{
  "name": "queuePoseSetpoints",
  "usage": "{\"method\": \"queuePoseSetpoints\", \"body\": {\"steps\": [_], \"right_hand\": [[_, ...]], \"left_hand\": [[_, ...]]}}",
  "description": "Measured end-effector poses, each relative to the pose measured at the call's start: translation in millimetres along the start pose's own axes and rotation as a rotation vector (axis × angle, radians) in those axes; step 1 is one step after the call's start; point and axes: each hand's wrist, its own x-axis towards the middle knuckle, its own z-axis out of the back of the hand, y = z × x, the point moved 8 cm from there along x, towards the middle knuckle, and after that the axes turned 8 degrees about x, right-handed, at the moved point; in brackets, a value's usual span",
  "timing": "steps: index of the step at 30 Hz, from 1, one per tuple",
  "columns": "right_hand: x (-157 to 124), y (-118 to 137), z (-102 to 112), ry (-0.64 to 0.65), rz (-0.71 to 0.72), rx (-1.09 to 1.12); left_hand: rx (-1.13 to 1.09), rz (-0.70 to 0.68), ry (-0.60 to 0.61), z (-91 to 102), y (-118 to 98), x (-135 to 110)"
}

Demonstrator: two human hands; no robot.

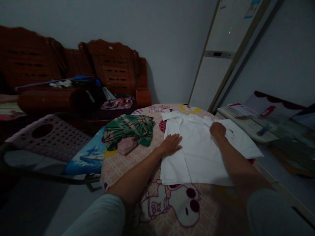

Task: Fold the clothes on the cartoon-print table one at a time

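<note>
A white T-shirt (199,147) lies spread on a round table under a pink patterned cloth (123,168). Its left part is turned inward, with an edge running down the front. My left hand (171,144) rests flat on that part, fingers stretched out. Over the right side, my right hand (217,130) is closed on the shirt's fabric near the shoulder. To the right of that hand more white fabric extends, bearing a small dark mark (231,131). Left of the shirt sit a crumpled green plaid cloth (129,129) and a small pink bundle (127,145).
A chair with a pink perforated back (71,139) and a blue cushion (88,154) stands at the left. Behind are carved wooden seats (110,68) with clothes on them. A tall white cabinet unit (219,65) is at the back; a cluttered side table (261,131) is on the right.
</note>
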Motion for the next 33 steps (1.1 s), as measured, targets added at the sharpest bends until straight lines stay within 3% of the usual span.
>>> {"method": "queuePoseSetpoints", "body": {"steps": [4, 11, 15, 18, 20, 23, 26, 29, 33], "right_hand": [[9.7, 7.2, 4.6, 0.001, -0.136, 0.268], [-7.6, 75.6, -29.6, 0.216, -0.058, 0.825], [-23.5, 80.2, -22.7, 0.291, -0.017, 0.971], [-44.6, 61.8, -5.4, 0.335, 0.021, 0.851], [-69.4, 52.3, 4.2, 0.385, 0.158, 0.561], [-116.8, 36.6, 8.1, 0.414, 0.320, 0.199], [-157.4, 25.3, 4.4, 0.418, 0.403, 0.035], [-173.4, 22.3, 12.1, 0.347, 0.405, 0.089], [-173.3, 19.2, 15.1, 0.492, 0.182, 0.584]], "left_hand": [[-0.003, -0.002, -0.010, -1.7, 0.7, 0.6], [-0.002, -0.007, -0.009, 1.0, 0.3, -1.2], [-0.013, -0.022, -0.025, 0.9, 0.0, -1.1], [-0.032, -0.023, -0.029, -1.5, 0.9, 0.4], [-0.042, -0.014, -0.023, -2.9, 1.6, 1.5], [-0.048, -0.001, 0.000, -3.3, 1.2, 2.3], [-0.052, 0.004, 0.025, -2.4, 0.0, 1.9], [-0.069, 0.012, 0.033, -0.6, 0.7, 1.4], [-0.224, 0.042, -0.003, 11.0, -0.4, 1.5]]}}
